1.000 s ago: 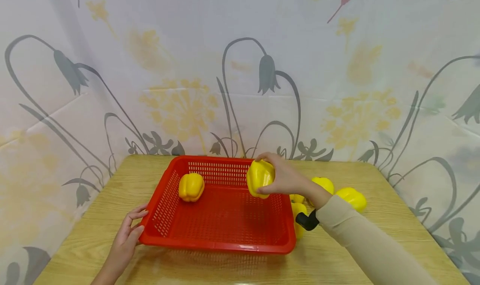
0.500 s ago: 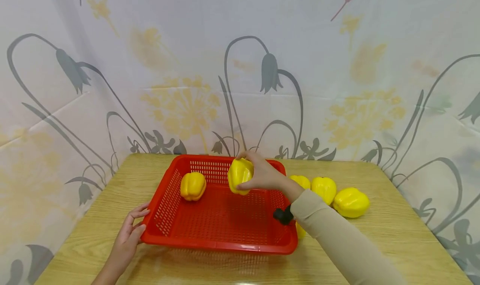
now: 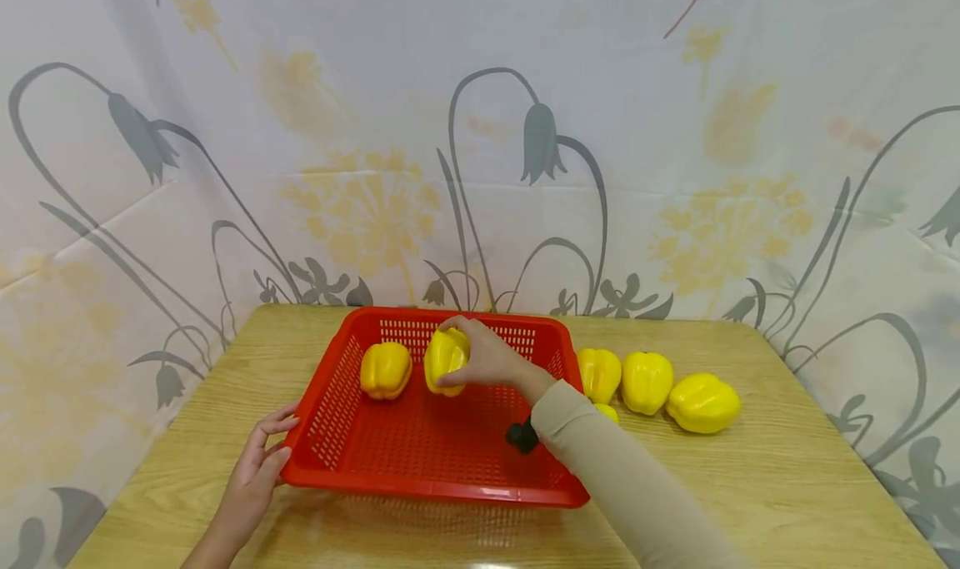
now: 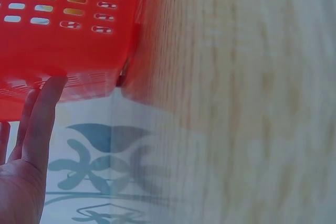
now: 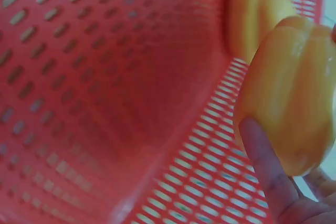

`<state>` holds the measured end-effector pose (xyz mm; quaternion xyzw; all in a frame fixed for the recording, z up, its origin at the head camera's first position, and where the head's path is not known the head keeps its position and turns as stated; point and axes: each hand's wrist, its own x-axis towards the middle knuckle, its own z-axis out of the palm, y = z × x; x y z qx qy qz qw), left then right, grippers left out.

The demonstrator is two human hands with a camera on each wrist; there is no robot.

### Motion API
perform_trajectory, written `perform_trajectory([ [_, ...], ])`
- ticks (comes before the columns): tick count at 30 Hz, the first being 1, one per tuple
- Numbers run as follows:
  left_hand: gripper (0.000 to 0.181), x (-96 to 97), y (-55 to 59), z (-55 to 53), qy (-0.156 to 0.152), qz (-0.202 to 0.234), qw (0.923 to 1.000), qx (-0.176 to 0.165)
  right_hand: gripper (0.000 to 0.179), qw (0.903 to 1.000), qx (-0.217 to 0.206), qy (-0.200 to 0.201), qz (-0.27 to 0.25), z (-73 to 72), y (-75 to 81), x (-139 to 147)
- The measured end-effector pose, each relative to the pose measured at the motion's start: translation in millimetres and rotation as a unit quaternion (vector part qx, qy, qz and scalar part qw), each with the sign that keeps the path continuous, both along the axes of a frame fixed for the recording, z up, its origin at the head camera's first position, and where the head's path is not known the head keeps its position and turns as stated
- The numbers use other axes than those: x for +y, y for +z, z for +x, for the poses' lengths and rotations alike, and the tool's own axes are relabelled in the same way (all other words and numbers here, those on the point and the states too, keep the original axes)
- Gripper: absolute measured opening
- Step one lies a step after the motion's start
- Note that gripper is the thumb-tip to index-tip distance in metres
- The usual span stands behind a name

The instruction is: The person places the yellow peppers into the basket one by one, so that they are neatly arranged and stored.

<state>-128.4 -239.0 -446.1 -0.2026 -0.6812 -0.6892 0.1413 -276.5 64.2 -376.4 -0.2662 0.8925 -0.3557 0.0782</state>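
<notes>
Over the red plastic basket point(image 3: 442, 492), my right hand point(image 3: 487, 356) grips a yellow bell pepper point(image 3: 444, 362) between thumb and fingers. The right wrist view shows the held bell pepper point(image 5: 286, 95) close up, the thumb point(image 5: 265, 161) pressed along its side. Another bell pepper point(image 3: 386, 371) lies inside the basket near its left wall; in the right wrist view this pepper point(image 5: 252, 19) is partly behind the held one. My left hand point(image 3: 255, 469) rests at the basket's left rim, and in the left wrist view its fingers point(image 4: 41, 124) are straight against the red plastic.
Several yellow bell peppers point(image 3: 647, 382) sit on the wooden table point(image 3: 780, 486) to the right of the basket, one mostly hidden by the right sleeve point(image 3: 600, 452). A flower-patterned cloth point(image 3: 360, 136) hangs behind the table. A black wrist device point(image 3: 522, 436) is on the right wrist.
My right hand has carried the bell pepper leftward across the basket and ends slightly lower, beside the other pepper. The left hand has stayed at the rim.
</notes>
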Motion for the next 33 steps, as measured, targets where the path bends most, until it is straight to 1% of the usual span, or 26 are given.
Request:
perform_trajectory([
  [4, 0.028, 1.3, -0.2, 0.0, -0.002, 0.002, 1.0, 0.001, 0.068, 0.9993, -0.002, 0.007, 0.038, -1.7, -15.0, -3],
  [8, 0.028, 2.9, 0.0, -1.5, -0.008, 0.005, 0.9999, 0.01, 0.064, 0.9987, -0.002, 0.012, 0.05, -2.9, -22.8, -2],
  [11, 0.029, 3.1, 0.4, -3.0, -0.011, 0.006, 0.9998, 0.013, 0.058, 0.9986, 0.0, 0.013, 0.051, -2.9, -21.2, -2],
  [14, 0.03, 2.0, 0.5, -3.5, -0.016, 0.006, 0.9998, 0.013, 0.056, 0.9978, -0.003, 0.022, 0.063, -1.6, -18.2, -5],
  [17, 0.03, 0.6, 0.8, -3.3, -0.017, 0.003, 0.9998, 0.011, 0.057, 0.9964, 0.009, 0.044, 0.072, -0.9, -17.4, -10],
  [20, 0.029, -0.9, 1.0, -2.7, -0.016, -0.001, 0.9998, 0.008, 0.058, 0.995, 0.016, 0.058, 0.08, -0.9, -18.2, -16],
  [22, 0.03, -1.6, 1.1, -2.4, -0.015, -0.003, 0.9999, 0.007, 0.058, 0.9952, 0.012, 0.055, 0.081, -1.1, -18.4, -19],
  [26, 0.031, -2.3, 1.9, -2.6, -0.007, -0.001, 1.0, 0.007, 0.06, 0.9959, -0.001, 0.032, 0.085, -1.0, -16.2, -25],
  [29, 0.03, -1.8, 2.3, -3.0, -0.007, 0.004, 1.0, 0.003, 0.061, 0.9953, -0.002, 0.02, 0.094, 0.3, -12.9, -25],
  [33, 0.031, -2.7, 1.1, -1.5, -0.006, 0.0, 1.0, -0.004, 0.057, 0.9942, 0.01, 0.019, 0.106, 2.6, -5.7, -23],
])
